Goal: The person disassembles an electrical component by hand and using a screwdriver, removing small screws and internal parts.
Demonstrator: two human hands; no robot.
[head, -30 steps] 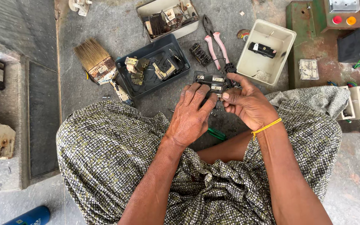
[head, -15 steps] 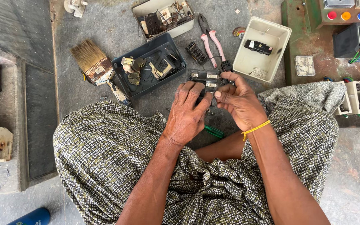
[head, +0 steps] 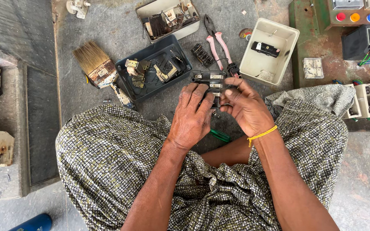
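Near the centre of the frame, slightly above the middle, the person holds a small black electrical part (head: 210, 79) with metal terminals between both hands, over the grey stone floor (head: 108, 25). The left hand (head: 191, 117) lies palm down with its fingers curled over the near side of the part, its grip closed on it. The right hand (head: 246, 107), with a yellow band (head: 260, 134) at the wrist, pinches the right end of the part with thumb and fingertips, so that grip is closed on it too. How deep the part sits under the fingers cannot be told.

Just beyond the hands, toward the upper left, a dark blue tray (head: 127, 83) holds loose brass and metal pieces. Left of it lies a worn paintbrush (head: 93, 64). Above the tray sits a pale metal box (head: 168, 32) with more parts. Pink-handled pliers (head: 216, 40) lie above the hands, and to their right a cream open box (head: 287, 47) contains a black block. A green screwdriver handle (head: 220, 136) shows between the wrists, on the floor. The person's patterned cloth (head: 108, 162) fills the lower half of the frame. At the upper right stands a green panel (head: 317, 17) with coloured buttons.
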